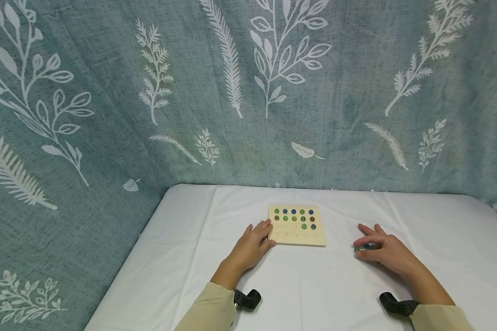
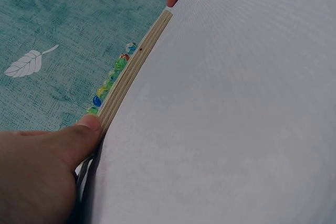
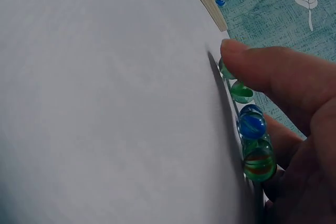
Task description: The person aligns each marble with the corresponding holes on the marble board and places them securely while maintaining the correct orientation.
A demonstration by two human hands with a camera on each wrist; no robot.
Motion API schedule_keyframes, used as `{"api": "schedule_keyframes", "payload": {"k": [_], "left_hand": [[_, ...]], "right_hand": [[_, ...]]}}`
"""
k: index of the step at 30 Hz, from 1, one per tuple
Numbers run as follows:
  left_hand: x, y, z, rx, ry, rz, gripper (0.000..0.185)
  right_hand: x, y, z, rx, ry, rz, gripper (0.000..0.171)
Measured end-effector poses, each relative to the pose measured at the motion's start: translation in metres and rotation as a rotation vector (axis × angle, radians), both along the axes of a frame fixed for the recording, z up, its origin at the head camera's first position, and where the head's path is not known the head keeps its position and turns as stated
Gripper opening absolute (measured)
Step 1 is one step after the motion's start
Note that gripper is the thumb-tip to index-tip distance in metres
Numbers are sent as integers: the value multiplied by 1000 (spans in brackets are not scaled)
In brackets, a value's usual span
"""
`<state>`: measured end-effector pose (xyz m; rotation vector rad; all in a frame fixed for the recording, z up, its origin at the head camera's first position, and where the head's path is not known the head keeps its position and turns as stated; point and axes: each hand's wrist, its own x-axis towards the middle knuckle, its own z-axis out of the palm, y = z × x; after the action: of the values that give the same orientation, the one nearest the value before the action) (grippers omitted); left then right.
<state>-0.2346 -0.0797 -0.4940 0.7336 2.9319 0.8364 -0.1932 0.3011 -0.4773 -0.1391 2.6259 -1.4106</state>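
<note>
A pale wooden board (image 1: 296, 240) with rows of hollows lies on the table, and colored glass marbles (image 1: 294, 219) fill its two back rows. Two more sit at the right of the third row; the front row's hollows are bare. My left hand (image 1: 251, 243) rests against the board's left side, thumb at the near left corner, fingers fairly straight. Off to the right, my right hand (image 1: 387, 252) pinches a greenish marble (image 3: 227, 70) between thumb and fingers. Other green and blue marbles (image 3: 253, 124) sit close under that hand. The index fingertip is hidden in the right wrist view.
A white cloth (image 1: 327, 285) covers the table. Behind and to the left hangs a teal curtain (image 1: 248, 151) with white leaf prints. Each wrist wears a black camera mount, one on the left (image 1: 248, 299) and one on the right (image 1: 397, 305).
</note>
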Motion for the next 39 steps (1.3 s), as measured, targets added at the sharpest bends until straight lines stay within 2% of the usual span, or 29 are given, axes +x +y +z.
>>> {"api": "schedule_keyframes", "payload": {"k": [13, 25, 39], "left_hand": [[-1, 0, -1, 2, 19, -5, 60], [-2, -1, 1, 12, 8, -5, 59], [-1, 0, 0, 7, 2, 0, 60]], "right_hand": [[2, -2, 3, 29, 25, 12, 40], [-3, -5, 2, 186, 67, 10, 44], [-1, -6, -1, 177, 63, -3, 44]]}}
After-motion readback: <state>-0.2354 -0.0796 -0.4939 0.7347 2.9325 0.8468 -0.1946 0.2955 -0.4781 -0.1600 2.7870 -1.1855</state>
